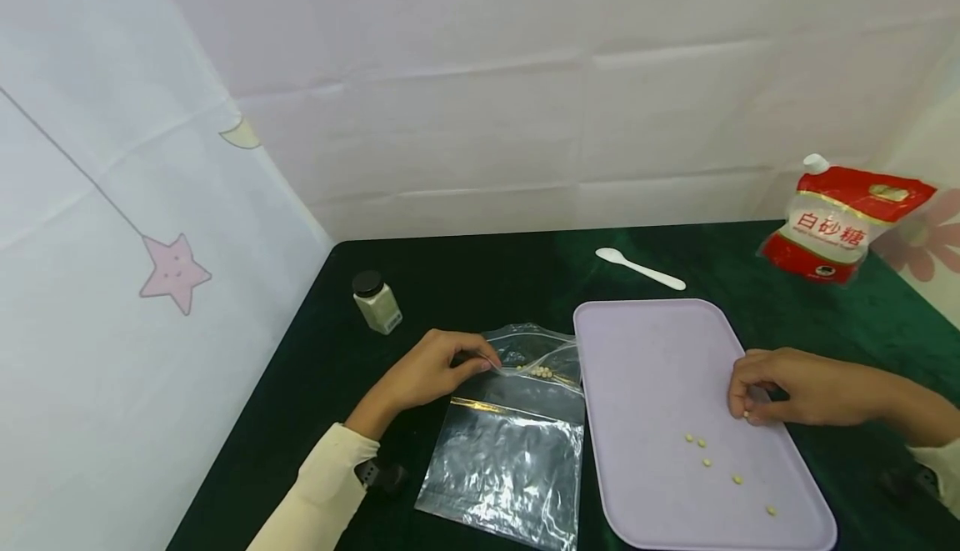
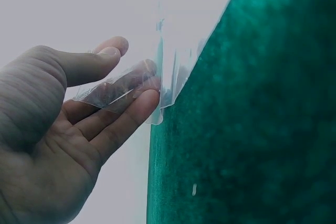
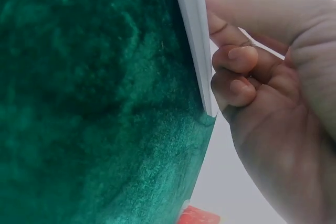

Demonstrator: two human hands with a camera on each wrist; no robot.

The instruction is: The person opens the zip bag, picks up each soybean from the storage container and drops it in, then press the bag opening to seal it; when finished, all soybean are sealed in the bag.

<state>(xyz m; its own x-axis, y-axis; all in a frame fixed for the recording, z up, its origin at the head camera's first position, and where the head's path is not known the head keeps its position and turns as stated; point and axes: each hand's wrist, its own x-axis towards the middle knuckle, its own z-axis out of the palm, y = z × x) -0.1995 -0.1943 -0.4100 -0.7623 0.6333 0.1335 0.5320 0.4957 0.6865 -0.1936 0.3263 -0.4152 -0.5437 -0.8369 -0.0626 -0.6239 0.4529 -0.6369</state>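
My left hand (image 1: 438,365) pinches the upper edge of a clear zip bag (image 1: 517,468) between thumb and fingers; the left wrist view shows the thin plastic (image 2: 118,90) among the fingers. Small round pale-yellow pieces (image 1: 542,372), like beans, lie inside the bag near its mouth. Over the right edge of a lilac tray (image 1: 648,384), my right hand (image 1: 813,388) has its thumb and fingertips together. A pale piece (image 1: 746,414) shows at those fingertips. Several more pale-yellow pieces (image 1: 707,463) lie scattered on the tray's lower half.
A white spoon (image 1: 641,268) lies behind the tray. At the back right stands a red and white sugar pouch (image 1: 828,222) with a white cap. A small black-lidded jar (image 1: 377,303) is left of the bag. Dark green cloth (image 1: 480,272) covers the table.
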